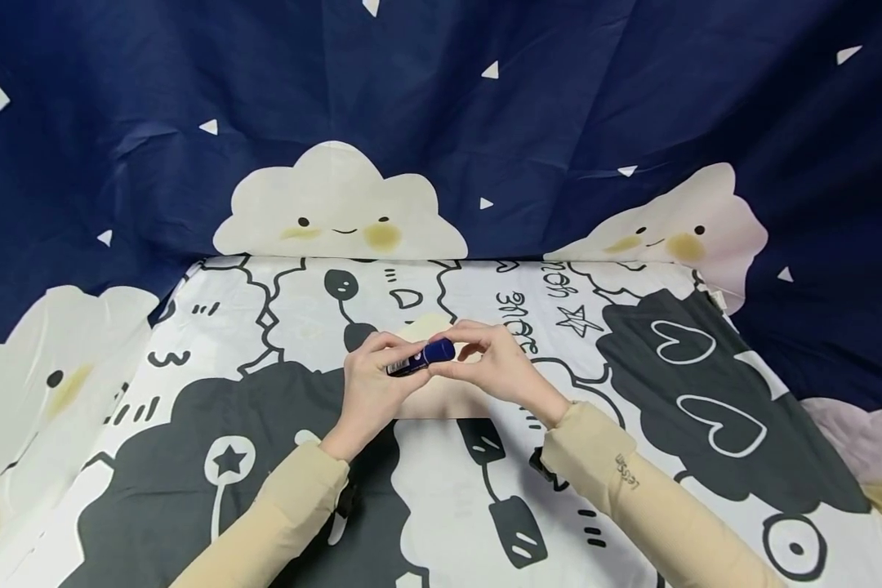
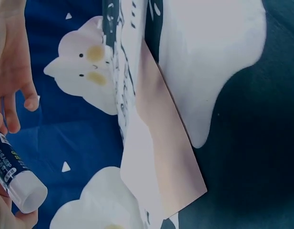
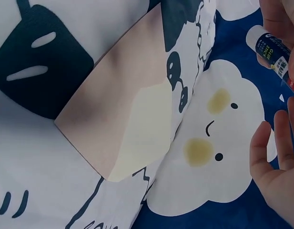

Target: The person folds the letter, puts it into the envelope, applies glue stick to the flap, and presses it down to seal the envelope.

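A glue stick (image 1: 420, 358) with a dark blue cap and a white base is held between both hands above the bed-like cloth. My left hand (image 1: 371, 388) grips its labelled barrel; the white base (image 2: 28, 192) points down out of the grip in the left wrist view. My right hand (image 1: 498, 361) pinches the cap end between thumb and index finger, its other fingers (image 3: 283, 138) loosely bent. Below the hands lies a flat pinkish sheet (image 3: 106, 95) with a pale cream piece (image 3: 144, 131) on one end; the hands partly cover it in the head view.
A white cloth (image 1: 441, 498) printed with black doodles and dark clouds covers the surface. Behind it hangs a navy curtain (image 1: 529, 106) with smiling clouds and small white triangles. Both forearms wear beige sleeves (image 1: 661, 498).
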Demonstrator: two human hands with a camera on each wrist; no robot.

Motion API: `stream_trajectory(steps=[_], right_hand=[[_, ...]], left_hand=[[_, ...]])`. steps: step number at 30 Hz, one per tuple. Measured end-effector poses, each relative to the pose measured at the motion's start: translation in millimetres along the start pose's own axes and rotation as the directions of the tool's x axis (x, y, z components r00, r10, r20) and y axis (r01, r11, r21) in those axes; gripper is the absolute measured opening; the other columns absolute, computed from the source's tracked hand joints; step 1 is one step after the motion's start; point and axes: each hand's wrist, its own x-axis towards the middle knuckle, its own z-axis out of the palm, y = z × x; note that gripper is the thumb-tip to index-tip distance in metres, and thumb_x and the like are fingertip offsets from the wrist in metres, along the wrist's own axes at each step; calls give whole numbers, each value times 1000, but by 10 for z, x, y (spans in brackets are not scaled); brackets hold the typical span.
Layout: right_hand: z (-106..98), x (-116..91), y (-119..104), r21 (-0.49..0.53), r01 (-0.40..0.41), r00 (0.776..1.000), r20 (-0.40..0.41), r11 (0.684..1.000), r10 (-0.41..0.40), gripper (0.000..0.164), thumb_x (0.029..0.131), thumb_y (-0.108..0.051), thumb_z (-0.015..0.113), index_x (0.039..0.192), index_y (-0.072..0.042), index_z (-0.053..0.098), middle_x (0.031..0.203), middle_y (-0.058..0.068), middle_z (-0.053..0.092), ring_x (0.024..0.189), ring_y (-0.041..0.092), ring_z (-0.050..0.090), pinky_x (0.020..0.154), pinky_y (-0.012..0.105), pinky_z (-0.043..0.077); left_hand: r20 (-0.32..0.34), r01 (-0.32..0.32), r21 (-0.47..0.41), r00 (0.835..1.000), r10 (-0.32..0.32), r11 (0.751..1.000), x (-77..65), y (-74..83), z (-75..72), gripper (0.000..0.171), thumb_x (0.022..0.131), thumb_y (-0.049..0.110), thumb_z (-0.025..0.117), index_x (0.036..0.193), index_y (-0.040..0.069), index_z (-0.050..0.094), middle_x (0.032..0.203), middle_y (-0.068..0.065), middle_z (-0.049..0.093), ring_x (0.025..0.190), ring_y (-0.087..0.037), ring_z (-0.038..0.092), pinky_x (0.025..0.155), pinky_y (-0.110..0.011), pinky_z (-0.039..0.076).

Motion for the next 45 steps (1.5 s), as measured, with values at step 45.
stream_trajectory(steps=[45], right_hand=[[-347,-139,230,10,-132,975,-177,991,131,29,81,-12,74,108,-4,65,96,15,71,78,3,58,70,21,50]], left_hand=[[215,68,71,973,-81,995,29,-107,-70,56,63,24,88,115,14,68,111,-5,68,92,-18,61,76,-36,51]])
